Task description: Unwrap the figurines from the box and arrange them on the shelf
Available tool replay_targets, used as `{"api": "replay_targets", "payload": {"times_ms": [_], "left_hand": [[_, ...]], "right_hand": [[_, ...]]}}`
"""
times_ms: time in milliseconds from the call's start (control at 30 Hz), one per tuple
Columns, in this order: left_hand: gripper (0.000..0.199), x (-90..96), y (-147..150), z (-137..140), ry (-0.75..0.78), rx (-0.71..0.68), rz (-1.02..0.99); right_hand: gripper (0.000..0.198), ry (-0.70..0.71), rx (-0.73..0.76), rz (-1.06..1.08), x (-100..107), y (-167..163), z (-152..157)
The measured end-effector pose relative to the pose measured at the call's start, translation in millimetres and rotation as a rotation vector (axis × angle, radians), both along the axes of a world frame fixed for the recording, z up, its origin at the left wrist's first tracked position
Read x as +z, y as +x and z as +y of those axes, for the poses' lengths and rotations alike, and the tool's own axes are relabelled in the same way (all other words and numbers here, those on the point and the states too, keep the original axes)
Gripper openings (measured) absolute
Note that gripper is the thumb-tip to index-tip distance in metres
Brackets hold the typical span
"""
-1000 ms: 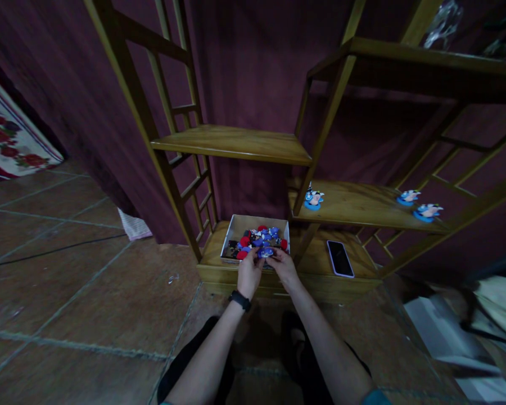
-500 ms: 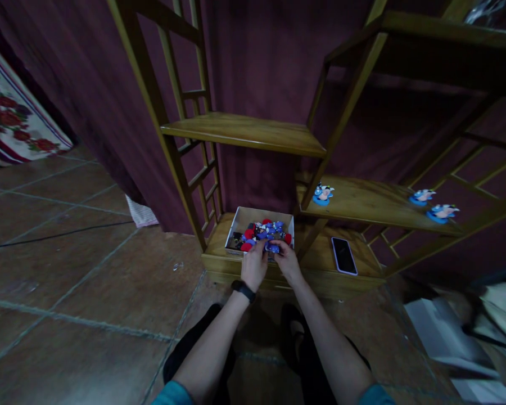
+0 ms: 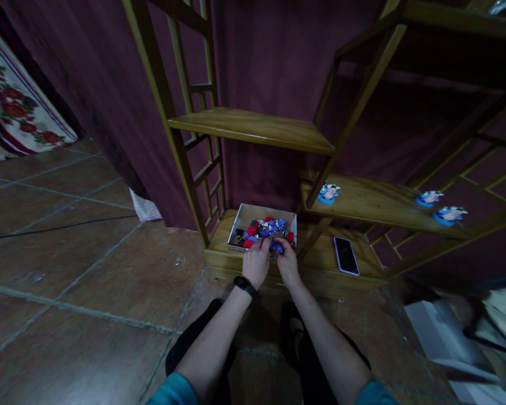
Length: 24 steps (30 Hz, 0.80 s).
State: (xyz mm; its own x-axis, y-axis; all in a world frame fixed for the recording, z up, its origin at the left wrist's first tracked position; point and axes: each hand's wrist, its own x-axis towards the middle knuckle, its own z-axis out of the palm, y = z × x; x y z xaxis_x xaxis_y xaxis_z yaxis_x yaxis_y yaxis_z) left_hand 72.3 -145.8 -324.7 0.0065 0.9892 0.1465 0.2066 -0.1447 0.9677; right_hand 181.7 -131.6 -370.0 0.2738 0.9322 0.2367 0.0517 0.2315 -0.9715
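Observation:
A shallow cardboard box (image 3: 244, 216) sits on the low wooden shelf, holding a jumble of small red, blue-purple and black figurines (image 3: 270, 226). At its front edge, my left hand (image 3: 256, 261) and my right hand (image 3: 287, 260) come together with fingers bent inward. Between them is a small blue-purple figurine (image 3: 275, 247), partly covered by the fingers. Both hands are closed on it. A dark band circles my left wrist.
Left of the upright, a shelf board (image 3: 253, 126) juts out above the box. A figurine on a blue base (image 3: 328, 193) and two more stand on the right shelf (image 3: 375, 202). A phone (image 3: 346, 256) lies below. White boxes (image 3: 442, 332) rest on the floor at right.
The view has shifted slightly, so the shelf appears a little to the right. The blue-purple figurine has turned between my fingers; both hands stay at the front of the box.

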Motion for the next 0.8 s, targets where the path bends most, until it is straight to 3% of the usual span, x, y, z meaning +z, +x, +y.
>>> {"api": "replay_targets", "payload": {"times_ms": [100,267,367,633,800], "left_hand": [[0.033,2.6,0,-1,0.045,0.011,0.061],[0.040,2.6,-2,-1,0.263,-0.043,0.752],[0.041,0.1,-3,1,0.361,-0.049,0.959],[0.044,-2.6,-3,3,0.332,-0.081,0.902],[0.041,-8.9,-5,10,0.197,-0.044,0.572]], "right_hand": [[0.030,-0.002,-0.001,0.013,-2,-1,0],[0.033,0.002,-0.015,0.019,-1,-2,-2],[0.032,0.017,-0.022,0.030,0,-3,-3],[0.030,0.019,-0.012,0.033,1,-1,-3],[0.031,-0.001,0.021,0.054,-2,1,-2]]}}
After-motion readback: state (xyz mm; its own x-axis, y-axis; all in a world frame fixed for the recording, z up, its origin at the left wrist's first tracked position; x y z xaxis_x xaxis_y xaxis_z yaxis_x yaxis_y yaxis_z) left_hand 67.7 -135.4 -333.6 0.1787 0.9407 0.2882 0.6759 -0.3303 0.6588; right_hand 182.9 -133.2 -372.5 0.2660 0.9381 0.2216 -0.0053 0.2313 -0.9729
